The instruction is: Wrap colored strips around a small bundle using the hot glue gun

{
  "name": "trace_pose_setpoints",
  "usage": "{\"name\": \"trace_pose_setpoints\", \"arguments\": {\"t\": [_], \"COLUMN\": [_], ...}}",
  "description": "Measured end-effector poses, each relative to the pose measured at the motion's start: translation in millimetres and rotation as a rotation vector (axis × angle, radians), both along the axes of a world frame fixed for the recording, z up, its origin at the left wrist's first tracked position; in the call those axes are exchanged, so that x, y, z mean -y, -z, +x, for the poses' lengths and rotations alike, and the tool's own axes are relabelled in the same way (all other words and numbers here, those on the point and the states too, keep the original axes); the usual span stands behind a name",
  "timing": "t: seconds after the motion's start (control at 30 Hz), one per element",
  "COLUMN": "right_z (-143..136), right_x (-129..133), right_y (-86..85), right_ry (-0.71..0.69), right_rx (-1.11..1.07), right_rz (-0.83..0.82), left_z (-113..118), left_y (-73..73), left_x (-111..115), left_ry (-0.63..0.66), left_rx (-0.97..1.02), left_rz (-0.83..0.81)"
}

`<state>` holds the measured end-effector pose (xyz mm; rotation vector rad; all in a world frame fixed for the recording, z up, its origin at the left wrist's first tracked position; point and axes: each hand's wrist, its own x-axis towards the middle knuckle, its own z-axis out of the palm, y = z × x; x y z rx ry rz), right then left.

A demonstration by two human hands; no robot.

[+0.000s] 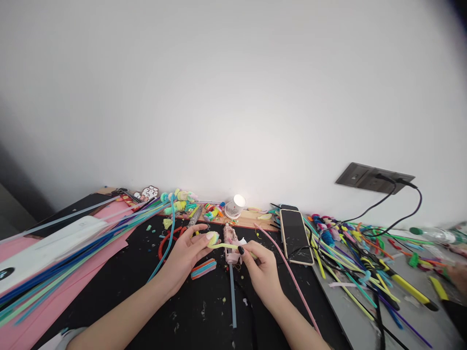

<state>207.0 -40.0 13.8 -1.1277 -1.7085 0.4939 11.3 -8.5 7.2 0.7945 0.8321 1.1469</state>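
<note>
In the head view my left hand (191, 250) pinches a small coiled yellow and pale blue piece (213, 238) between thumb and fingers. A yellow strip (225, 246) runs from that piece to the right. My right hand (258, 262) grips the strip's other end between thumb and forefinger. Behind the strip lies a pink tool (230, 237) with a pale blue glue stick (233, 296) reaching from it toward the front. A bundle of short coloured pieces (203, 269) rests on the black surface between my hands, nearer the left one.
Red-handled scissors (168, 243) lie left, behind my left hand. A white cup (235, 206) stands near the wall. A phone (296, 236), cables, coloured stems and yellow-black cutters (408, 289) are at right. Another person's hand (458, 277) shows at the far right edge.
</note>
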Motion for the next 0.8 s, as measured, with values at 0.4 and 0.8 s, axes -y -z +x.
{"name": "trace_pose_setpoints", "arguments": {"t": [0.4,0.8], "right_z": [2.0,0.7], "right_x": [0.9,1.2], "right_y": [-0.4,-0.2], "right_ry": [0.015,0.025], "right_rx": [-0.129,-0.230], "right_rz": [-0.041,-0.085], "left_z": [-2.7,-4.2], "left_y": [-0.6,-2.6], "left_x": [-2.2,5.5], "left_ry": [0.072,0.195], "left_rx": [-0.248,-0.487], "left_rz": [0.174,0.454]}}
